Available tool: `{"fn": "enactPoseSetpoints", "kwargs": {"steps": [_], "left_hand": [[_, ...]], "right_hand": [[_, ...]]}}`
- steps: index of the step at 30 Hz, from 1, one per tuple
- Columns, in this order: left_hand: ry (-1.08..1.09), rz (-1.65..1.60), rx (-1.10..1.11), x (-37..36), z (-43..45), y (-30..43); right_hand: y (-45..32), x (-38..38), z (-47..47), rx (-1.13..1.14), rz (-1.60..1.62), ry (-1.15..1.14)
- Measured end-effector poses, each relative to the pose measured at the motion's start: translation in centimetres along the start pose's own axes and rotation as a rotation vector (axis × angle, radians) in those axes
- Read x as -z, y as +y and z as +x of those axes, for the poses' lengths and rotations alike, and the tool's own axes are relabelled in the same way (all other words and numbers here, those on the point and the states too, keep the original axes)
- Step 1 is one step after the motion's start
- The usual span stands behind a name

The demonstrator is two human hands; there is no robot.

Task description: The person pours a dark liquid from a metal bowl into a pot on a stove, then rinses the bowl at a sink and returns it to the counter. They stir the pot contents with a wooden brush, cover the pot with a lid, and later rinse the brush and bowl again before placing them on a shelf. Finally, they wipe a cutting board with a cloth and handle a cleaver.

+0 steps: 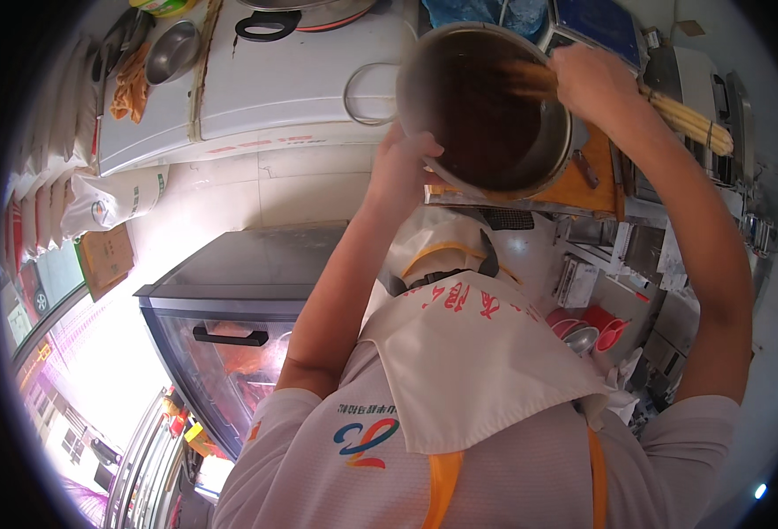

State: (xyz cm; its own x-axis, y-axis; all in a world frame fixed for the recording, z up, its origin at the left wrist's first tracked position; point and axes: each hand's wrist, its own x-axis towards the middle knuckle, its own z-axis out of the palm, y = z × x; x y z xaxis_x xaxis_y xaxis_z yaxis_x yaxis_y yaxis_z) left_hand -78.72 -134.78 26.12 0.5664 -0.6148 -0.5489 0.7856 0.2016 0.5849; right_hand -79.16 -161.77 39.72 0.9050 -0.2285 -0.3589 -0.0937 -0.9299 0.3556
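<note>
A round steel pot [551,155] is tilted towards me, with dark brown liquid [481,112] inside. My left hand [402,162] grips its near left rim, the thumb over the edge. A wire loop handle [346,99] sticks out on the pot's left side. In my right hand [594,82], a bundle of thin wooden sticks [689,122], tied near its outer end, reaches over the far right rim. The bundle's inner end is blurred inside the pot, and I cannot tell how deep it goes.
Behind the pot are a blue plastic bag [524,16] and a blue-topped device [597,30]. A wooden board [594,188] lies beneath at right. A white chest freezer [296,79] carries a black-handled pan [270,25] and steel bowl [172,51]. A glass-fronted cabinet [223,357] stands left.
</note>
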Motion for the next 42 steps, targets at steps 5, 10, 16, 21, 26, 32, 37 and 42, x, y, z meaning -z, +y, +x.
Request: {"fn": "enactPoseSetpoints", "kwargs": {"steps": [5,10,16,21,26,32,37,42], "left_hand": [[0.012,0.028,0.021,0.8,0.6,0.3],[0.001,0.134,-0.020,0.9,1.3,0.3],[0.012,0.056,-0.008,0.3,0.5,0.2],[0.029,0.057,0.024,0.9,0.1,0.1],[0.024,0.060,0.002,0.1,-1.0,0.8],[0.039,0.059,-0.040,1.9,0.5,-0.6],[-0.004,0.112,-0.084,2.5,0.9,-0.1],[0.004,0.029,-0.070,1.8,0.9,0.2]], "right_hand": [[-1.0,1.7,-4.6,0.090,0.099,-0.022],[-3.1,3.4,-5.6,0.411,0.059,0.177],[-6.5,7.5,0.3,0.541,0.167,0.124],[-5.6,8.3,3.5,0.325,0.276,0.132],[-0.5,2.4,3.5,0.077,0.063,0.255],[0.4,1.2,-1.7,-0.010,0.044,-0.066],[-1.2,1.6,-5.8,0.158,0.132,0.115],[-4.2,1.5,-3.5,0.352,0.194,0.280]]}}
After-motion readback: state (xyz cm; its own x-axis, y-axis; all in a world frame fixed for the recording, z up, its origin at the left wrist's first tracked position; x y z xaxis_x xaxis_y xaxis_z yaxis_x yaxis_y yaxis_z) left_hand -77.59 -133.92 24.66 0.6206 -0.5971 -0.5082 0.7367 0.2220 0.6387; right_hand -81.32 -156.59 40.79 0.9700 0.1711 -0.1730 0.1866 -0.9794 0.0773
